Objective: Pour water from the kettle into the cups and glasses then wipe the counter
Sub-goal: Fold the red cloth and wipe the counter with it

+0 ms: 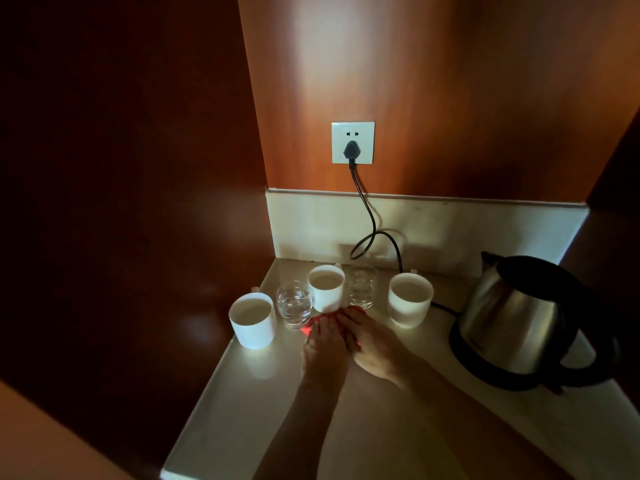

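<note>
- Wood panels [450,81] in dark red-brown close this corner on the back and on both sides, and a pale counter [263,410] fills the lower part of my view, with a white splashback strip behind it.
- On the right of the counter stands the steel kettle [512,313] on its black base, upright, handle turned toward me. Its cord [369,216] runs up to the wall socket [353,142] and is plugged in.
- Three white cups stand in a loose row: the left cup [252,320], the middle cup [326,287] further back, and the right cup [410,299]. All three look filled, so I judge that the pouring part is done.
- Between them stand two glasses, the left glass [294,304] and the back glass [362,285], both with water as far as I can tell.
- My left hand [323,348] and my right hand [372,344] lie side by side in the middle of the counter, fingers nearly straight, pressing flat on the red cloth [313,323].
- This cloth is mostly hidden under the fingers; only a small red edge shows, touching or almost touching the foot of the middle cup.
- The relation that matters for me: the cups and glasses stand just beyond the fingertips, and the free counter lies toward me. So I think the wipe should pull back toward me, not push forward, or a cup can be knocked.
</note>
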